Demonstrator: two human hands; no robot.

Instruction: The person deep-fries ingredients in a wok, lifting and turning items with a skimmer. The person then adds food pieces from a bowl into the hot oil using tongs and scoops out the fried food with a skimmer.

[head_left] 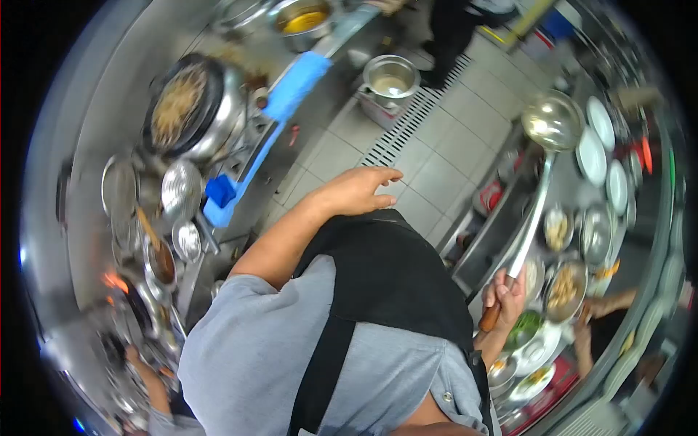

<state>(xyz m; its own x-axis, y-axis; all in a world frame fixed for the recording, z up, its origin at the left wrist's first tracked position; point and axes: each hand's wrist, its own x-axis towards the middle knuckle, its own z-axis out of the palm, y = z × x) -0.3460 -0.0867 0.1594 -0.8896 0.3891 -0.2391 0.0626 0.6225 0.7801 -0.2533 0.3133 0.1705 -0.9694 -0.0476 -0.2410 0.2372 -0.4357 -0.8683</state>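
Ladle (532,218) with a wide, shiny metal bowl and a wooden handle end, held out to the right above a steel worktop (502,236), its bowl near the aisle-side edge towards the far end; whether it touches the surface, I cannot tell. The right hand (505,299) has its grip closed round the handle. The left hand (363,190), fingers loosely bent and thumb apart, hangs over the front of a black apron (392,276). White oval plates (591,156) line the worktop's outer edge; nearer are a steel bowl (556,314) of pale pieces and some green leaves (525,327). Across an aisle of pale floor tiles (480,102), crossed by a slotted drain (378,152), runs a busy cooking range with a large pan (212,102) of brown food, ladles and flames (113,280). Blue cloth (302,76) lies along its edge. Ahead stands a pot (391,61) of cloudy liquid. Parts of other people show around the margins.
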